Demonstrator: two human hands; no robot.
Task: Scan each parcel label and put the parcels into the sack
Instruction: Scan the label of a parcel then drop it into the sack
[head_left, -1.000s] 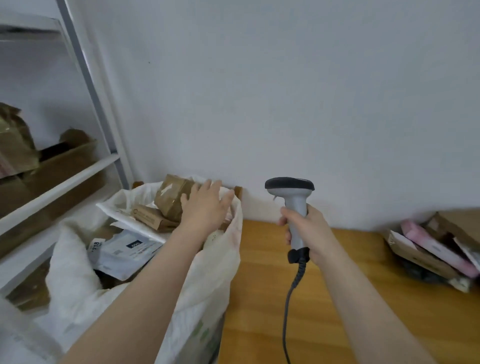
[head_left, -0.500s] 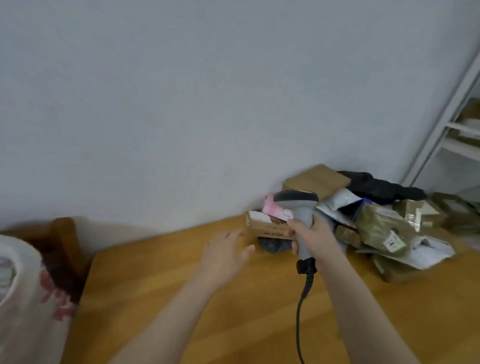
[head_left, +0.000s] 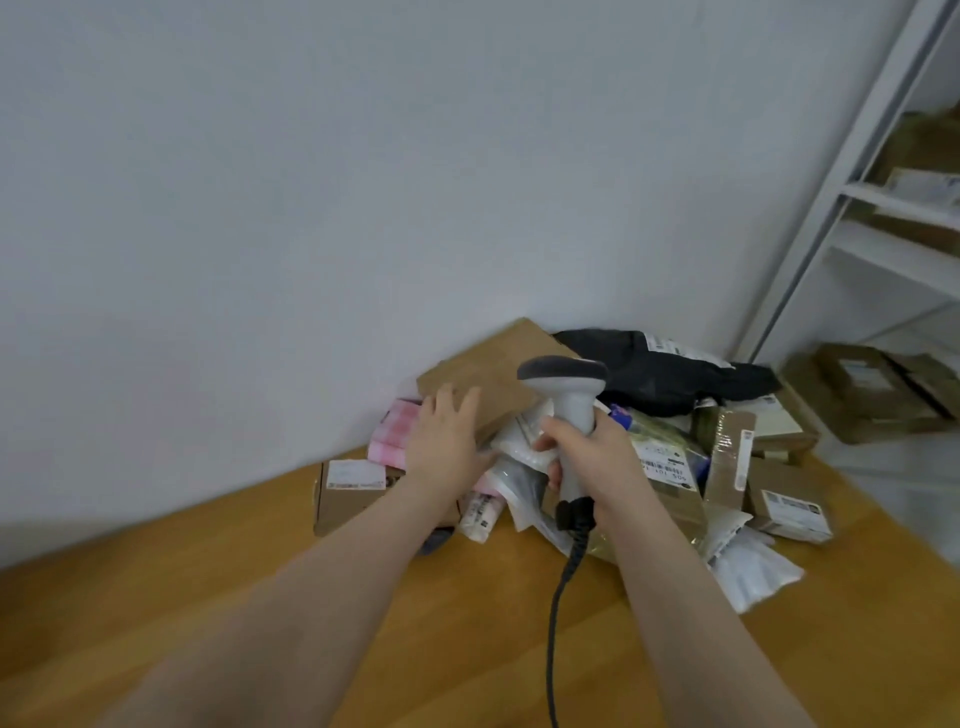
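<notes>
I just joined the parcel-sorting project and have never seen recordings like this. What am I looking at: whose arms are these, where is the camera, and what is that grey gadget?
There is no machine: these are a person's two bare arms, filmed by a wide-angle camera worn on their head, looking down. The right hand grips a corded barcode scanner by its handle. The open left hand reaches into a pile of parcels on the wooden table: a cardboard box, a pink parcel, a black mailer bag. The sack is out of view.
</notes>
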